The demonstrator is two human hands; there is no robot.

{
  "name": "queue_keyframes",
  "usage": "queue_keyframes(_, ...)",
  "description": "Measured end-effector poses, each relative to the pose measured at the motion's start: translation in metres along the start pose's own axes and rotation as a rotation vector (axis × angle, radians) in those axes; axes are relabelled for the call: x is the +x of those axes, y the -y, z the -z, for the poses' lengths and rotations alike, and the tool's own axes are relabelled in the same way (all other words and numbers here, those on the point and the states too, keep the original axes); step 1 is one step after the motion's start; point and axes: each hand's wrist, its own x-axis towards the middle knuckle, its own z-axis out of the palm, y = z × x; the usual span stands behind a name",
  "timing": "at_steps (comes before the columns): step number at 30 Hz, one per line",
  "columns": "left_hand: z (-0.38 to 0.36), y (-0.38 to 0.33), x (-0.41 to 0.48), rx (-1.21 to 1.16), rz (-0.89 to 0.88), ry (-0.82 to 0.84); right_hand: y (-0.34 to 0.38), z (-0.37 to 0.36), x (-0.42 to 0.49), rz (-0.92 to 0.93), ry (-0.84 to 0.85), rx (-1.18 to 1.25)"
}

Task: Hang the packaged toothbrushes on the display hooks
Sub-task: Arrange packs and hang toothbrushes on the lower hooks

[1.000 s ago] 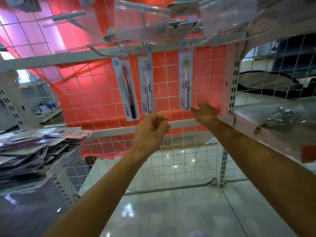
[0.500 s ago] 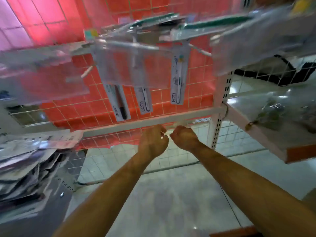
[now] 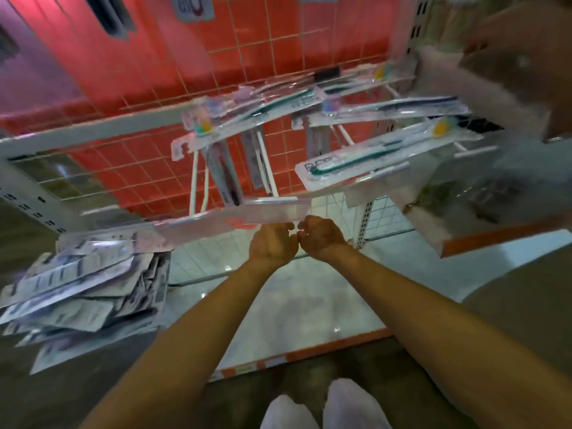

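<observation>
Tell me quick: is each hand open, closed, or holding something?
Left hand: fingers curled; whether it holds anything cannot be told.
Right hand: fingers curled; whether it holds anything cannot be told.

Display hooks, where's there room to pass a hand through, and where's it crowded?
Free: the red grid panel left of the white hook, above the pile of packages. Crowded: from that hook to the right upright, packaged toothbrushes overlap.

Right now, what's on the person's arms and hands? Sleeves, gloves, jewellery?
Nothing worn shows: left hand and right hand ungloved, no rings or watch visible; left forearm and right forearm bare to the frame's edge, no sleeves. Blur could hide small details.
</observation>
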Motion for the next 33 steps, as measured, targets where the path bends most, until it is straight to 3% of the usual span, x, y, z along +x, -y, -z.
queue_keyframes(4, 0.021, -0.013, -0.036, 0.083, 0.023, 0.094, 0.02, 0.021, -0.036, -0.051, 0.103, -0.068)
queue_keyframes(15, 0.098, -0.052, -0.109, 0.219, 0.002, 0.2, 0.069, 0.087, -0.118, 0.042, 0.251, -0.133)
queue_keyframes(21, 0.144, -0.071, -0.125, 0.299, -0.037, 0.38, 0.095, 0.128, -0.144, 0.084, 0.398, -0.221)
queue_keyframes(26, 0.18, -0.092, -0.131, 0.273, -0.034, 0.51, 0.112, 0.159, -0.151, 0.016, 0.522, -0.192)
queue_keyframes(33, 0.211, -0.125, -0.123, 0.317, -0.181, 0.421, 0.119, 0.208, -0.152, -0.005, 0.423, -0.02)
